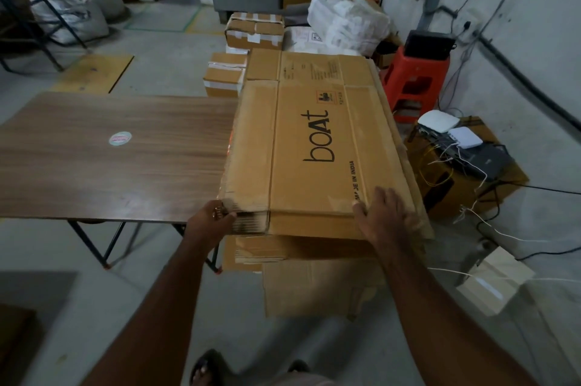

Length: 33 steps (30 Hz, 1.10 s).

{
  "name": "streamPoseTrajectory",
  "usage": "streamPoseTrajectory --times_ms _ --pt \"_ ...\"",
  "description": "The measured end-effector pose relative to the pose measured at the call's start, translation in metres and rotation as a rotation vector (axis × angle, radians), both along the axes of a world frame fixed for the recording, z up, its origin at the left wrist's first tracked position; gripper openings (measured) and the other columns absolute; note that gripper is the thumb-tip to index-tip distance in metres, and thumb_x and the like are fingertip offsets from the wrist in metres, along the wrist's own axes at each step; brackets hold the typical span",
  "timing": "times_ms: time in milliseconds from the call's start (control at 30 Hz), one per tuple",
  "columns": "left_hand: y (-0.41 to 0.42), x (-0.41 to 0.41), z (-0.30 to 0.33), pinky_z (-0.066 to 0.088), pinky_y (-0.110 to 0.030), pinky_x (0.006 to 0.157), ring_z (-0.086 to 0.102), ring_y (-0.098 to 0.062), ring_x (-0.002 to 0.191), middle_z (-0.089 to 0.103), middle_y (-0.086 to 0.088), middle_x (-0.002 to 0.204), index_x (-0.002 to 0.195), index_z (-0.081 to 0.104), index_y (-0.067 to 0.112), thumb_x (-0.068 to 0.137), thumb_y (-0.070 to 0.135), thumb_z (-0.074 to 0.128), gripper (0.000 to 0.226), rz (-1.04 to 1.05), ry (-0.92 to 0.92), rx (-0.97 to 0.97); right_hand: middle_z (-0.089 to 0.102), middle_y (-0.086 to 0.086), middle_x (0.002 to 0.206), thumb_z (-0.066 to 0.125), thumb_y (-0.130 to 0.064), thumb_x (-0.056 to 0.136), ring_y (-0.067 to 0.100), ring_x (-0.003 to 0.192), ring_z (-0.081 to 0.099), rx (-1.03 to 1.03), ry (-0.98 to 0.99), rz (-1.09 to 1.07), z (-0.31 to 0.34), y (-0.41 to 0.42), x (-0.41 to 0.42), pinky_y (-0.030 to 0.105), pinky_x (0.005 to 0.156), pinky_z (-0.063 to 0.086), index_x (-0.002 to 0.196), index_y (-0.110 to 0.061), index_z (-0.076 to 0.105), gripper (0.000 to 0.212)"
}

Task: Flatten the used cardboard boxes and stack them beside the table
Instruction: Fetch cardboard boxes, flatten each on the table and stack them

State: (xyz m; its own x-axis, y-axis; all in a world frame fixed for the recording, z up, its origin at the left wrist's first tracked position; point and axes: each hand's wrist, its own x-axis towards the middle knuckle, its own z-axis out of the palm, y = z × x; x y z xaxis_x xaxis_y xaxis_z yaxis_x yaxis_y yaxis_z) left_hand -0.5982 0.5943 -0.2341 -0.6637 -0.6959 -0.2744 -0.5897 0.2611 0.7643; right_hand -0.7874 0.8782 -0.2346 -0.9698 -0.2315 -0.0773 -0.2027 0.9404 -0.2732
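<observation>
Beside the table (94, 146), both hands on flattened boxes (314, 146).

I read "boAt" in black on the top flattened box (314, 146), with "MADE IN INDIA" small near its edge.

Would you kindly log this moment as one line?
left hand: grips stack corner | right hand: flat on flattened box | stack: beside table
</observation>
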Motion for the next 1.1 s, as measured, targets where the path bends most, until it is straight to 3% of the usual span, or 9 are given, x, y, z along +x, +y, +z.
streamPoseTrajectory --times_ms 133,333,467,567,667,767,867,1000,1100 --pt "-0.008 0.020 0.009 0.051 -0.028 0.073 0.065 -0.016 0.090 0.073 -0.005 0.108 0.115 0.068 0.014 0.097 0.032 0.067 0.026 0.002 0.032 -0.138 0.026 0.005 0.166 0.048 -0.055 0.102 0.027 0.153 0.021 -0.069 -0.070 0.185 0.012 -0.055 0.028 0.054 0.122 0.021 0.158 -0.021 0.030 0.068" --pt "-0.045 0.090 0.026 0.037 -0.009 0.063 0.064 -0.010 0.083 0.072 0.001 0.088 0.102 0.075 0.013 0.094 0.026 0.071 0.016 0.108 0.087 -0.266 0.042 0.006 0.154 0.055 -0.044 0.099 0.028 0.140 0.038 -0.187 -0.071 0.454 0.028 -0.172 0.106 0.045 0.112 0.035 0.149 -0.017 0.045 0.057" --pt "-0.095 0.170 0.038 0.039 -0.020 0.069 0.066 -0.012 0.081 0.069 0.003 0.082 0.097 0.076 0.014 0.093 0.027 0.073 0.014 0.256 0.089 -0.284 0.051 0.008 0.144 0.056 -0.047 0.097 0.031 0.134 0.044 -0.244 -0.091 0.683 0.035 -0.259 0.184 0.046 0.106 0.041 0.142 -0.019 0.053 0.054" --pt "-0.138 0.251 0.042 0.040 -0.022 0.069 0.068 -0.015 0.080 0.072 0.001 0.082 0.095 0.076 0.015 0.091 0.035 0.071 0.021 0.396 0.092 -0.297 0.057 0.011 0.133 0.044 -0.057 0.087 0.036 0.127 0.051 -0.290 -0.136 0.850 0.040 -0.323 0.255 0.047 0.101 0.045 0.135 -0.017 0.059 0.065" --pt "-0.172 0.342 0.048 0.037 -0.022 0.068 0.063 -0.011 0.079 0.073 -0.002 0.087 0.098 0.076 0.012 0.094 0.025 0.072 0.014 0.561 0.044 -0.333 0.064 0.013 0.124 0.049 -0.054 0.084 0.036 0.120 0.058 -0.372 -0.143 1.018 0.037 -0.387 0.332 0.048 0.099 0.048 0.125 -0.013 0.065 0.060" --pt "-0.195 0.436 0.048 0.042 -0.026 0.071 0.066 -0.019 0.084 0.074 -0.006 0.092 0.101 0.076 0.010 0.095 0.026 0.068 0.019 0.750 0.014 -0.341 0.063 0.011 0.126 0.054 -0.048 0.083 0.034 0.122 0.057 -0.381 -0.244 1.177 0.034 -0.445 0.416 0.046 0.101 0.049 0.125 -0.014 0.065 0.055" --pt "-0.205 0.522 0.045 0.051 -0.031 0.075 0.069 -0.023 0.087 0.075 -0.005 0.093 0.100 0.075 0.013 0.094 0.029 0.066 0.019 0.911 -0.007 -0.324 0.062 0.011 0.127 0.046 -0.057 0.084 0.033 0.121 0.057 -0.360 -0.296 1.371 0.030 -0.489 0.496 0.045 0.101 0.048 0.126 -0.012 0.064 0.065" --pt "-0.209 0.600 0.032 0.058 -0.037 0.079 0.067 -0.015 0.084 0.071 0.002 0.087 0.100 0.073 0.017 0.096 0.026 0.067 0.012 1.104 -0.027 -0.257 0.060 0.006 0.128 0.056 -0.048 0.089 0.027 0.122 0.056 -0.285 -0.382 1.545 0.026 -0.534 0.578 0.043 0.101 0.047 0.129 -0.016 0.063 0.051" --pt "-0.214 0.634 0.015 0.055 -0.030 0.072 0.064 -0.008 0.081 0.069 0.005 0.084 0.096 0.073 0.018 0.096 0.024 0.067 0.008 1.191 -0.026 -0.211 0.061 0.004 0.128 0.061 -0.042 0.090 0.023 0.120 0.056 -0.265 -0.436 1.601 0.011 -0.568 0.617 0.039 0.100 0.046 0.128 -0.017 0.063 0.046"
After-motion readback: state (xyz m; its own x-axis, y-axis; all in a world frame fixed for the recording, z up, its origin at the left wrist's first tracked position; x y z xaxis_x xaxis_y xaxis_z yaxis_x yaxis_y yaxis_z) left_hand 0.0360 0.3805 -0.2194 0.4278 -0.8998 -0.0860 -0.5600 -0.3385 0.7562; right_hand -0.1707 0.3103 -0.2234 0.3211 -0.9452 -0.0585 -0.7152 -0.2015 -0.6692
